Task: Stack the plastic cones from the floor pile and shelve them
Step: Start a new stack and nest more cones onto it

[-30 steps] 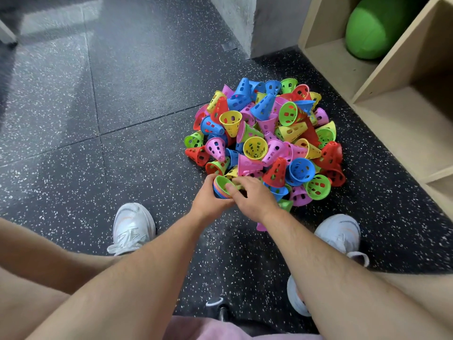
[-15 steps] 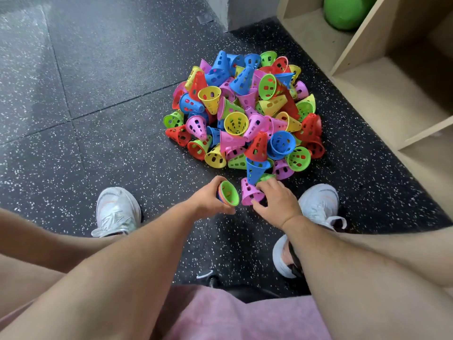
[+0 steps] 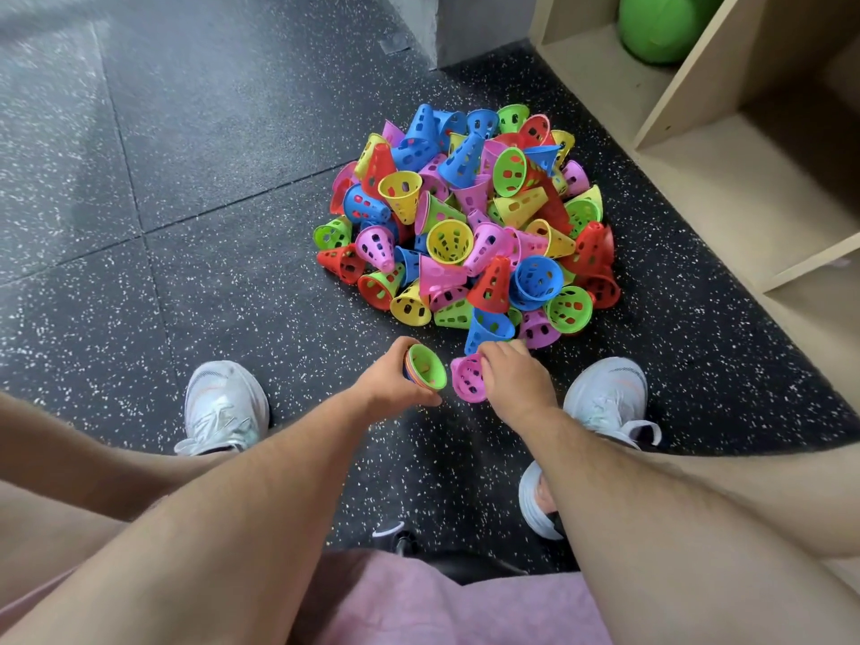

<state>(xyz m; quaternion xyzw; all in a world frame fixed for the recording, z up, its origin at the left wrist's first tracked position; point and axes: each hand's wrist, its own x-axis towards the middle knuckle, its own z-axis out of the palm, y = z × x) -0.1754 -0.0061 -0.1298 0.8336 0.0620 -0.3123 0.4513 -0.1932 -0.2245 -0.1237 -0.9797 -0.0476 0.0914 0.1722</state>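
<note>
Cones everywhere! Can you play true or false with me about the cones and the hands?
1. The left hand holds a stack of cones with a green one showing at the open end. True.
2. The right hand holds nothing. False: it grips a pink cone.
3. The pile lies on the shelf. False: it lies on the floor, beside the shelf.
4. A green ball sits in a shelf compartment. True.
5. The pink cone is already on the stack. False: it is beside the stack, not yet on it.
</note>
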